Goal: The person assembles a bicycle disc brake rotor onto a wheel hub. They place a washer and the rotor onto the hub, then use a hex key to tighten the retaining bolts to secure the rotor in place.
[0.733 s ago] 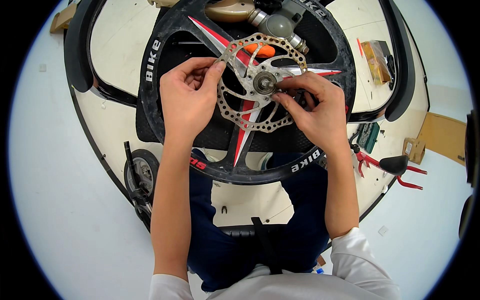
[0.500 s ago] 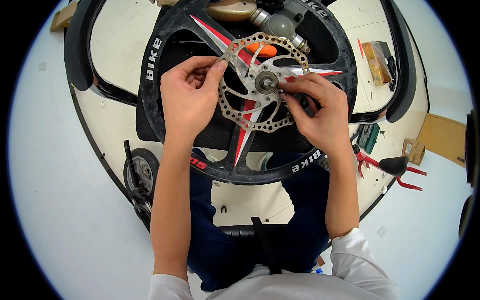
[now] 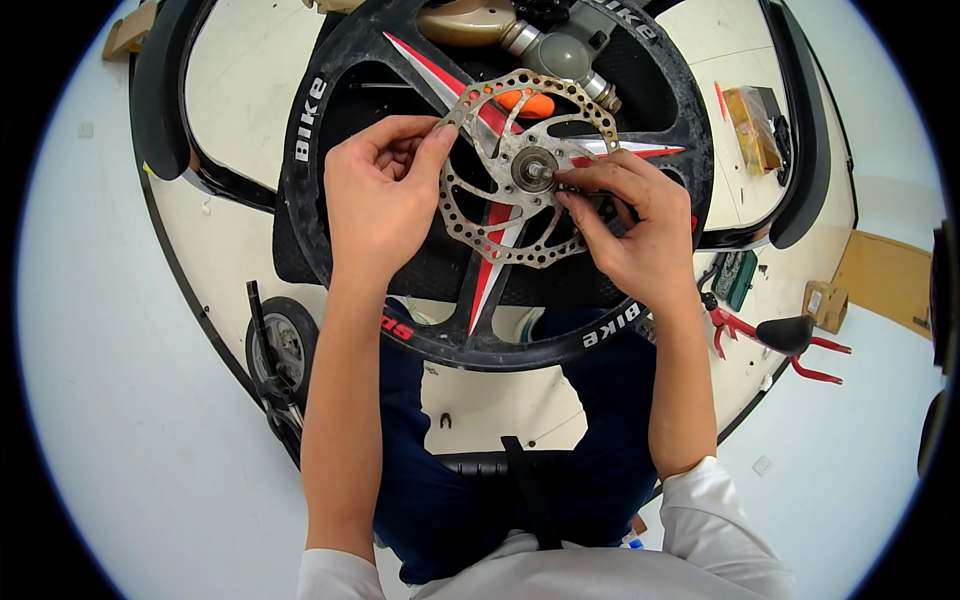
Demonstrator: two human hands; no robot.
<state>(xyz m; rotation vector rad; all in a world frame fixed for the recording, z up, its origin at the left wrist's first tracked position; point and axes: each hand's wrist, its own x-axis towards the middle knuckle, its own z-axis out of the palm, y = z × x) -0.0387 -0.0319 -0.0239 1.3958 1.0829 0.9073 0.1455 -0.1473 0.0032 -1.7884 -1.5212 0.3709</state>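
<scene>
A drilled metal brake disc [image 3: 478,237] lies over the hub [image 3: 533,170] of a black spoked bike wheel [image 3: 345,285] with red and silver stripes. With thumb and curled fingers, my left hand [image 3: 385,195] pinches the disc's upper left rim. To the right of the hub is my right hand [image 3: 640,215], its thumb and forefinger close together beside the axle, over the disc's inner ring. Whatever sits between those fingertips is too small or hidden to name. Part of the disc's right side disappears behind the right hand.
The wheel rests on a black textured seat, flanked by curved black armrests [image 3: 800,130]. Beyond the disc lie an orange-handled tool [image 3: 530,103] and a tan and grey power tool [image 3: 555,50]. A red fork-shaped frame part [image 3: 735,325] and a small wheel [image 3: 283,350] are on the floor.
The view has shifted very slightly. My right fingertips have moved a little beside the axle; the left hand keeps its pinch on the disc.
</scene>
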